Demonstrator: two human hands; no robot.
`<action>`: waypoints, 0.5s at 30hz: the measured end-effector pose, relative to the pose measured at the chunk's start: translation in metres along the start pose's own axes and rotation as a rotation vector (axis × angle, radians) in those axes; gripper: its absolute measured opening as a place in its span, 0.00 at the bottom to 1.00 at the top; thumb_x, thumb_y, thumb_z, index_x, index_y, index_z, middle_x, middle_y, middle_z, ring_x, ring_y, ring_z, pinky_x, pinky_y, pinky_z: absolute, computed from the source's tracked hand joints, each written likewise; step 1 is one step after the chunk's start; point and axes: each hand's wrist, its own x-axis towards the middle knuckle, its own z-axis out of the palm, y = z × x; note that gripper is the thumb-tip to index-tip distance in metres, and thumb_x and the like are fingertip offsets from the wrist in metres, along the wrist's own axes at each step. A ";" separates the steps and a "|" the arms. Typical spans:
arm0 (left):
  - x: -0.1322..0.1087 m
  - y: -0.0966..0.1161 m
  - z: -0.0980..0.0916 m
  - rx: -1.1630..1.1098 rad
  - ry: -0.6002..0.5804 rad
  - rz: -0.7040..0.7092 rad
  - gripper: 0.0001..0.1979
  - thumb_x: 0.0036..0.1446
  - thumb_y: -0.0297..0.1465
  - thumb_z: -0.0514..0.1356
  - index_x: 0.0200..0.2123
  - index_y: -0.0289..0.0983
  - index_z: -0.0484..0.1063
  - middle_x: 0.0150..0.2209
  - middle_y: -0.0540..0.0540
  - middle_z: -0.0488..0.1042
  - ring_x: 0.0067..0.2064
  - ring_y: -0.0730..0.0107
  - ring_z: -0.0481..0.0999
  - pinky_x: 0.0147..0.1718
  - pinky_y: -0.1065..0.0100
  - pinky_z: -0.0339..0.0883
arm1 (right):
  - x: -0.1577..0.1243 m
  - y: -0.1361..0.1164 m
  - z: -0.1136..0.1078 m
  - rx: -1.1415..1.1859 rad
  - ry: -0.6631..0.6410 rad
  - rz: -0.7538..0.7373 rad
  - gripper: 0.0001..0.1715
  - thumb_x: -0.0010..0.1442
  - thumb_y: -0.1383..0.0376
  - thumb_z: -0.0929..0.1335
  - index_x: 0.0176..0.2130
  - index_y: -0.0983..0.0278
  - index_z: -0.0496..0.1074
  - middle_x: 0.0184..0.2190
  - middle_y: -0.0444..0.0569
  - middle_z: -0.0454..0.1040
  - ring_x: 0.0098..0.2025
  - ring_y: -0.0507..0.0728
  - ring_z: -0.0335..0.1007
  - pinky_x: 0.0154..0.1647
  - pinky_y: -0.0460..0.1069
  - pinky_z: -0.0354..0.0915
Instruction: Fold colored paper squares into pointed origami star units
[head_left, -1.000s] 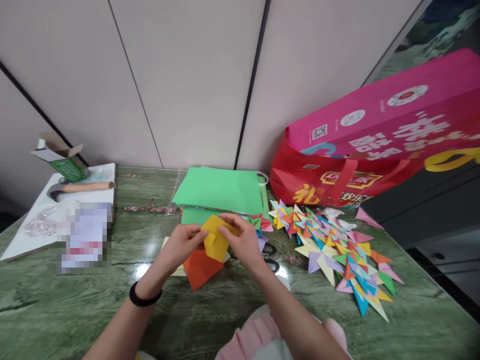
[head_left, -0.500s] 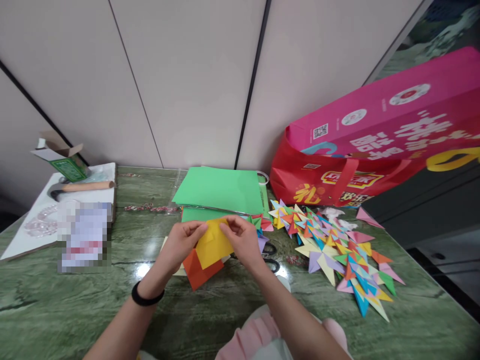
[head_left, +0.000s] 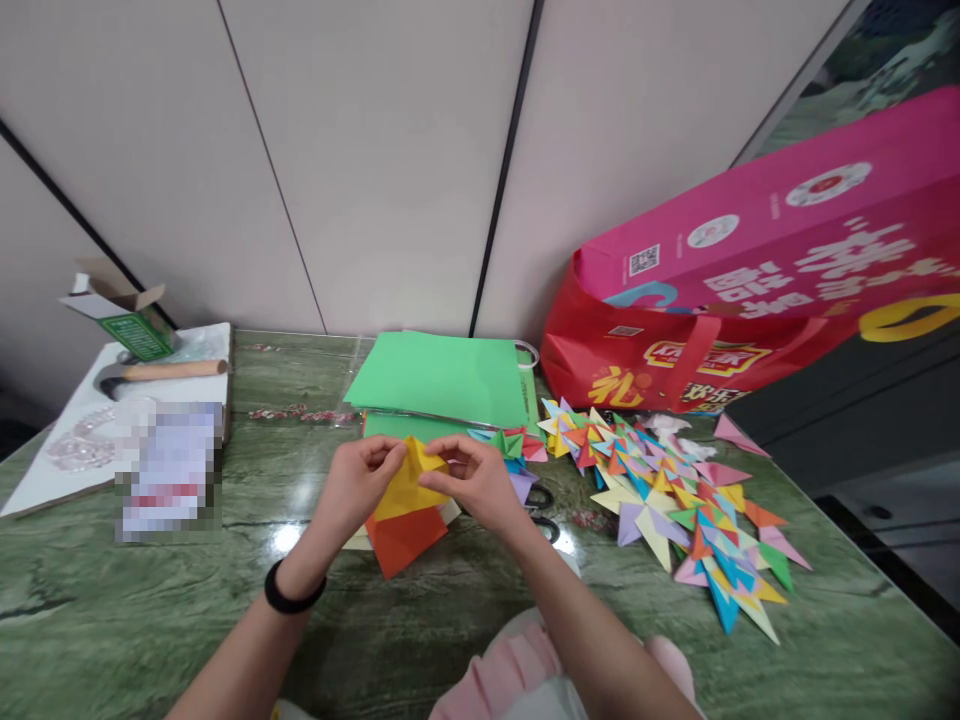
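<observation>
A yellow sheet of paper (head_left: 405, 492), creased and partly folded at its top, is held up between both hands. My left hand (head_left: 366, 482) pinches its left edge between thumb and fingers. On the other side, my right hand (head_left: 480, 482) grips the upper right part, thumb in front. Just below lies an orange paper square (head_left: 409, 542), with pale cream paper (head_left: 358, 541) partly showing under it. Black-handled scissors (head_left: 541, 512) lie to the right of my right hand, their blades hidden.
Behind the hands lie green paper sheets (head_left: 450, 375). Many folded paper stars (head_left: 652, 480) cover the right side, before a red gift bag (head_left: 622, 350). At left, a white board (head_left: 64, 440) carries a wooden-handled tool (head_left: 172, 370) and a green box (head_left: 139, 325).
The yellow paper has turned and its top is now bent into a fold. My right hand's fingers have shifted left along it. The orange square stays in place.
</observation>
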 end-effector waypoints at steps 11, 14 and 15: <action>-0.004 0.006 0.003 0.045 -0.011 0.054 0.12 0.45 0.39 0.62 0.23 0.35 0.76 0.21 0.49 0.75 0.23 0.71 0.71 0.20 0.75 0.61 | 0.002 0.002 0.000 0.158 0.032 0.115 0.12 0.39 0.63 0.74 0.26 0.63 0.71 0.23 0.42 0.72 0.25 0.51 0.68 0.31 0.48 0.66; -0.004 0.007 0.003 0.014 -0.056 0.006 0.11 0.44 0.38 0.64 0.23 0.35 0.76 0.22 0.49 0.76 0.24 0.70 0.72 0.21 0.75 0.63 | 0.002 0.002 0.000 0.239 0.040 0.172 0.15 0.36 0.64 0.75 0.25 0.64 0.69 0.21 0.40 0.71 0.24 0.49 0.66 0.29 0.46 0.64; -0.005 0.007 0.003 -0.020 -0.078 -0.030 0.11 0.42 0.38 0.64 0.24 0.35 0.76 0.23 0.49 0.77 0.25 0.69 0.73 0.22 0.74 0.65 | 0.002 0.002 -0.001 0.260 0.047 0.187 0.15 0.36 0.65 0.76 0.25 0.64 0.69 0.22 0.39 0.71 0.24 0.49 0.66 0.29 0.45 0.63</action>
